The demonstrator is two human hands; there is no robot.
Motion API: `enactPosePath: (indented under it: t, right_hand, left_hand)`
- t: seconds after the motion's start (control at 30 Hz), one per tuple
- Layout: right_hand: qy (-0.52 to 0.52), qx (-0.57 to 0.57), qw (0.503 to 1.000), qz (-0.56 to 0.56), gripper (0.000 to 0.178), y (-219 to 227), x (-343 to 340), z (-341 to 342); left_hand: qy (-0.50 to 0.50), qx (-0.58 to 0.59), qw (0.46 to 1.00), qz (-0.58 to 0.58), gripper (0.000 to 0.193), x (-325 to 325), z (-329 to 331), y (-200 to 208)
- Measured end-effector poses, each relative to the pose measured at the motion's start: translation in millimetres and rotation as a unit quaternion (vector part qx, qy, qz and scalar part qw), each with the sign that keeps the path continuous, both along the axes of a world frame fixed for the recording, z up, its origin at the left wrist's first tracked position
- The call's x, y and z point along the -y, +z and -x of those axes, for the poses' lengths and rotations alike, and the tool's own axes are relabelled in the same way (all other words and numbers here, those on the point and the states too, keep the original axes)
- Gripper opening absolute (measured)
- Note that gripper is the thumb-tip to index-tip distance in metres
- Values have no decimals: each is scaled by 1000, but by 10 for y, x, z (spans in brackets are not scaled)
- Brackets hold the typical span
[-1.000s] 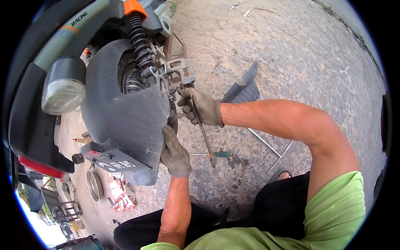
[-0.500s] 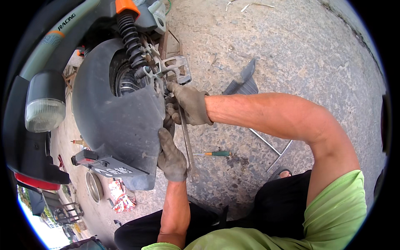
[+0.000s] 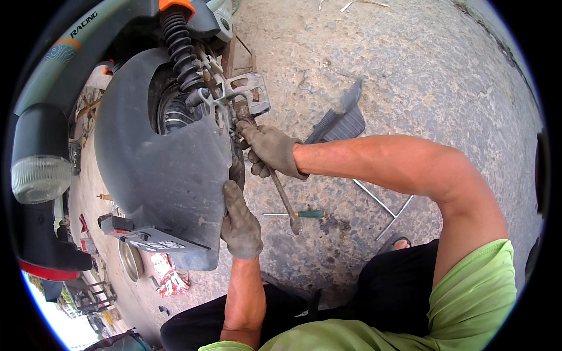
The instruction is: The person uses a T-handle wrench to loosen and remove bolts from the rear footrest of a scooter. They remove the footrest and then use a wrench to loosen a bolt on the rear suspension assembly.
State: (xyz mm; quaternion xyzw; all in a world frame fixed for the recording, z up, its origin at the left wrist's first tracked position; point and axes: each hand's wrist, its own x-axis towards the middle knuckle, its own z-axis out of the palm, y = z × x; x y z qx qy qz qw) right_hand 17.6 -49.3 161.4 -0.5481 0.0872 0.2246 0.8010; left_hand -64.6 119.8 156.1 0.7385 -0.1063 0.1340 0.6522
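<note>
My right hand (image 3: 272, 151), in a grey work glove, is closed around a long rusty wrench (image 3: 283, 199). The wrench's far end goes in beside the wheel hub below a cast metal bracket (image 3: 252, 96); what it touches there is hidden. Its free end points down toward me over the floor. My left hand (image 3: 241, 228), gloved too, grips the right edge of the dark plastic rear mudguard (image 3: 161, 175) of a scooter, with some fingers hidden behind it. A black shock absorber spring (image 3: 181, 52) stands above the wheel (image 3: 175, 111).
On the concrete floor lie a green-handled screwdriver (image 3: 310, 214), a T-handle wrench (image 3: 393, 217) and a black plastic cover piece (image 3: 339, 117). A number plate (image 3: 170, 241) juts from the mudguard. A round metal bowl (image 3: 130, 261) and a red-and-white bag (image 3: 168, 275) are at left.
The wrench's free end has swung to the right, and my right hand has turned and shifted slightly right with it. My left hand stays at the mudguard's edge.
</note>
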Motion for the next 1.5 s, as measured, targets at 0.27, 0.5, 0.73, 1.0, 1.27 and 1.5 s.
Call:
enactPosePath:
  t: [0.27, 0.5, 0.73, 1.0, 1.27, 1.5]
  right_hand:
    - [42, 75, 996, 31, 57, -165, 8, -63]
    - [100, 109, 989, 29, 54, -179, 135, -102]
    - [218, 101, 965, 102, 41, -47, 342, -224]
    - [74, -37, 972, -221, 43, -242, 846, -797]
    - [-127, 78, 987, 52, 42, -3, 260, -957]
    - [-136, 122, 983, -6, 30, -118, 308, -1214]
  left_hand:
    - [-34, -25, 998, 50, 40, 64, -44, 6]
    - [-16, -69, 997, -32, 37, 274, -68, 10]
    - [-14, -114, 992, -59, 44, 335, -50, -210]
    - [17, -87, 965, -246, 50, 300, 207, -169]
    - [-40, -315, 945, -77, 61, 582, -209, -957]
    - [-5, -229, 945, -233, 63, 467, -260, -963]
